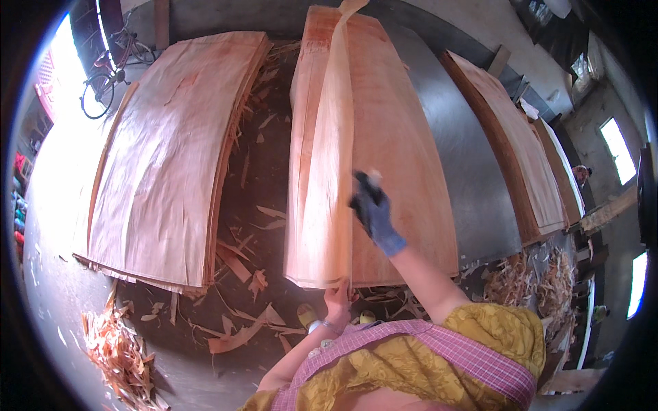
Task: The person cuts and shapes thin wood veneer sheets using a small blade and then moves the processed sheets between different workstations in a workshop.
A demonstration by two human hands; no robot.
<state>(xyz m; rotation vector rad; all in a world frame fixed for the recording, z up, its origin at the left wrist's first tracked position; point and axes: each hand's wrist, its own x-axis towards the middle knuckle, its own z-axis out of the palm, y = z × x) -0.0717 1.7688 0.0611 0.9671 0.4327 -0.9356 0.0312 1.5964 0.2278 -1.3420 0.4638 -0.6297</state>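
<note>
On a scrap-strewn workshop floor (185,322), a thin veneer sheet (329,171) is being lifted off the middle stack (404,151), pinched by the left hand (337,299) and apparently the gloved right hand (370,209); carrying it clear would come next.

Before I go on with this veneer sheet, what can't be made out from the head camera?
- Left hand: fingers hidden behind the lower edge of the lifted veneer sheet; grip unclear.
- Right hand: gloved and blurred; contact with the sheet unclear.
- Veneer stack underneath: its left part is covered by the lifted sheet.
- Sheet's top end: cut off by the picture's upper edge.
- Feet: mostly hidden by the person's apron.
</note>
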